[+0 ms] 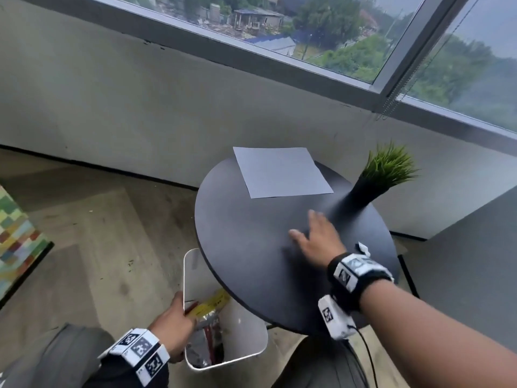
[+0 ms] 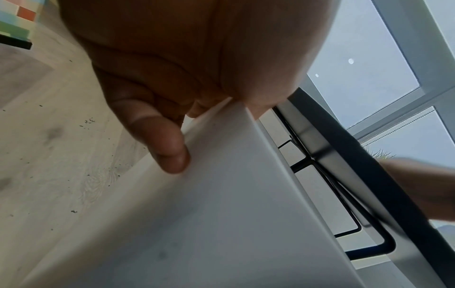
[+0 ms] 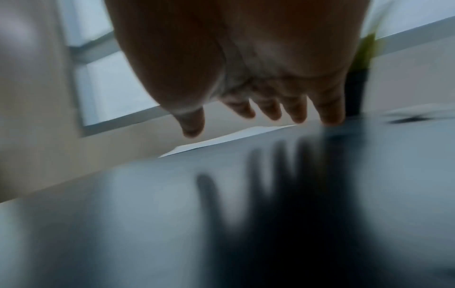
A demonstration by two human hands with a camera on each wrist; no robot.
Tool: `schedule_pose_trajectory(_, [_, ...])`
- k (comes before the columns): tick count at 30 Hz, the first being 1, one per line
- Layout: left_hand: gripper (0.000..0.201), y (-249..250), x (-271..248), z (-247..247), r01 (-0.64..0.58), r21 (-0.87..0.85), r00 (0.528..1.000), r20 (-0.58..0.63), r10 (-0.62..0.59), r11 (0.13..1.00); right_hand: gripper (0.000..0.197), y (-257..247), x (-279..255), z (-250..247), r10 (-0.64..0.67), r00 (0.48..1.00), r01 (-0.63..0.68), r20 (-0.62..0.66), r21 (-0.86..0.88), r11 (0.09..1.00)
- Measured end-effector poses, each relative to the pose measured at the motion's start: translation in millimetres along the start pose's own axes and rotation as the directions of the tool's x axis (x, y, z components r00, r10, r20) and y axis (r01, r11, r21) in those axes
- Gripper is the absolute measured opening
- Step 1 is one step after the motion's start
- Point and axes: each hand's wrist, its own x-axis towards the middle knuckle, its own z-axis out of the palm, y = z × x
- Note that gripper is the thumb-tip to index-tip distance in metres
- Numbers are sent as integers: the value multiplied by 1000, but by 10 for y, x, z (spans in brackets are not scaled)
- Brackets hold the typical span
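The left grip point(image 1: 174, 326) is closed over the rim of the white bin point(image 1: 246, 331), fingers point(image 2: 167, 148) curled against its wall. The bin stands on the floor at 7 o'clock from the round black desk point(image 1: 246, 233), partly under its edge, with wrappers inside. The right grip point(image 1: 316, 236) is spread wide and holds nothing, low over the desk's middle; the blur hides whether it touches. A paper sheet point(image 1: 282, 170) lies at 12 o'clock and a potted plant point(image 1: 386, 166) at 2 o'clock.
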Motion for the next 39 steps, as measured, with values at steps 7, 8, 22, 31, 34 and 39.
schedule_pose_trajectory(7, [65,15,36,34,7,-46,1000,-4,-8,999,84,-372,-657,291,-191,940,234,284,-126,964])
schedule_pose_trajectory(8, [63,18,29,39,10,-64,1000,-3,-10,998,85,-517,-912,310,-330,885,384,330,-116,916])
schedule_pose_trajectory(22, [60,-19,-11,39,11,-64,998,-63,-15,998,83,-772,-1166,699,-171,973,184,156,-68,981])
schedule_pose_trajectory(31, [60,-10,-69,-9,-8,-70,997,-74,3,998,73,-214,-975,442,138,990,-131,-36,145,981])
schedule_pose_trajectory(34, [56,32,-86,7,11,-107,997,-79,-19,994,77,-563,-810,510,75,991,-80,110,42,996])
schedule_pose_trajectory(39, [60,20,-122,11,-38,-164,999,-10,36,986,84,-1335,-1328,694,-514,831,514,210,62,856])
